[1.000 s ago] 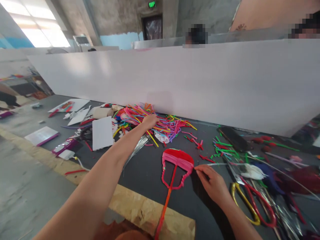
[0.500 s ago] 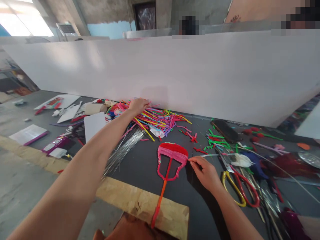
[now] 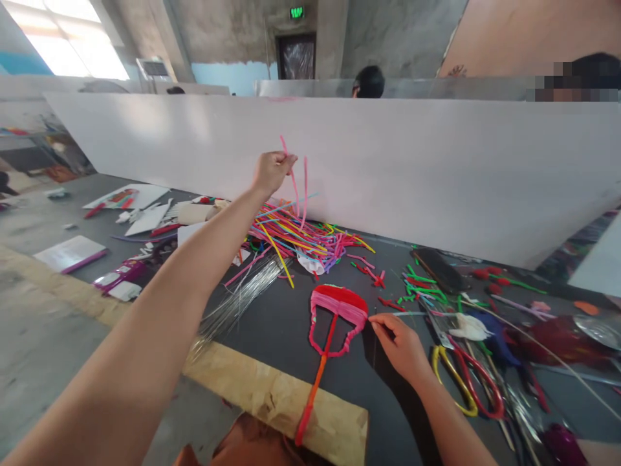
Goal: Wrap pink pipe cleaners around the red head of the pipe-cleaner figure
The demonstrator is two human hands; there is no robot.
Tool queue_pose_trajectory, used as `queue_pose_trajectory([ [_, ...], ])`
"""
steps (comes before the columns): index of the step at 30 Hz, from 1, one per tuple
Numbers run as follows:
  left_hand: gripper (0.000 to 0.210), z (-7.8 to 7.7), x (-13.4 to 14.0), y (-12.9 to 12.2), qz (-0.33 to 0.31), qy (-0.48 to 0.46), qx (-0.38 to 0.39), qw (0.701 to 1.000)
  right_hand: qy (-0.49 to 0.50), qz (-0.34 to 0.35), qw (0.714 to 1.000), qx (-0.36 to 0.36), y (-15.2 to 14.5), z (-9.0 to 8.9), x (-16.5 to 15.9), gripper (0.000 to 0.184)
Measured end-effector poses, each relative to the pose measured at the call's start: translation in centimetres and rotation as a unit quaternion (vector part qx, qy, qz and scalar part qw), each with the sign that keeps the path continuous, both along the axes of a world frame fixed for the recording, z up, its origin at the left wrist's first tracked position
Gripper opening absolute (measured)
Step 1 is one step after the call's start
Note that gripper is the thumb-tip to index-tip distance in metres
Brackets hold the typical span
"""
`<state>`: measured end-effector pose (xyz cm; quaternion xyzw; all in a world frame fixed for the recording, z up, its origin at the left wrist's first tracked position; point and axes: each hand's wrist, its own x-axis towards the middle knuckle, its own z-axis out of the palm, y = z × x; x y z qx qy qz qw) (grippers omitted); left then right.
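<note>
Raised above a heap of coloured pipe cleaners (image 3: 310, 236), my left hand (image 3: 272, 173) is closed on a pink pipe cleaner (image 3: 295, 189). Another pink strand (image 3: 305, 184) dangles just to its right; whether it is joined to the held one I cannot tell. Low on the dark table, my right hand (image 3: 400, 346) pinches at the right edge of a pipe-cleaner shape (image 3: 342, 304). This shape has a red top, a pink band, an open pink loop below and a red-orange stem running toward me.
Red-and-yellow-handled scissors (image 3: 478, 382) lie at right, near green cut pieces (image 3: 422, 285) and a dark phone-like object (image 3: 439, 268). Thin wires (image 3: 242, 294) lie left of centre. A white partition (image 3: 412, 168) stands behind the table. Brown paper (image 3: 281, 382) lines the front edge.
My left hand has risen out of the heap, drawing up the pink pipe cleaner. My right hand stays at the edge of the shape. The view has tilted up slightly.
</note>
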<state>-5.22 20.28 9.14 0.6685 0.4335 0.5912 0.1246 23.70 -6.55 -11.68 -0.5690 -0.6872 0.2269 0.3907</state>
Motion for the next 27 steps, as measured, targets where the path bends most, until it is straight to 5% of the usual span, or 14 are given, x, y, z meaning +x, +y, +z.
queue_pose_trajectory([
  [5, 0.023, 2.0, -0.1, -0.3, 0.038, -0.141, 0.04, 0.988, 0.001, 0.005, 1.0, 0.005, -0.1, 0.1, 0.0, 0.022],
  [8, 0.027, 2.3, 0.7, -2.1, -0.003, -0.195, 0.077, 0.978, 0.011, -0.001, 1.0, 0.016, 0.0, -0.2, 0.2, 0.02],
  [11, 0.031, 0.6, 2.4, -6.1, -0.101, -0.195, 0.024, 0.975, 0.035, -0.047, 0.998, 0.036, 0.2, -0.6, 0.4, 0.021],
  [15, 0.036, -3.8, 5.3, -14.0, -0.252, -0.139, -0.112, 0.951, 0.064, -0.141, 0.98, 0.125, -0.3, 0.1, 0.5, 0.029],
  [16, 0.038, -5.0, 6.1, -16.0, -0.289, -0.111, -0.152, 0.939, 0.049, -0.152, 0.974, 0.164, -0.6, 0.7, 0.4, 0.033],
  [19, 0.042, -7.4, 8.3, -20.7, -0.426, -0.102, -0.332, 0.835, -0.038, -0.13, 0.96, 0.244, -1.8, 2.4, -0.4, 0.046],
  [22, 0.043, -8.4, 9.8, -22.5, -0.487, -0.105, -0.393, 0.773, -0.072, -0.082, 0.963, 0.247, -2.8, 3.7, -1.2, 0.045],
  [25, 0.04, -8.9, 9.9, -21.0, -0.496, 0.007, -0.327, 0.804, -0.093, -0.079, 0.957, 0.263, -3.0, 4.1, -0.9, 0.035],
  [27, 0.049, -9.4, 9.2, -18.7, -0.426, 0.192, -0.239, 0.851, -0.089, -0.12, 0.951, 0.27, -2.6, 4.1, 0.1, 0.029],
])
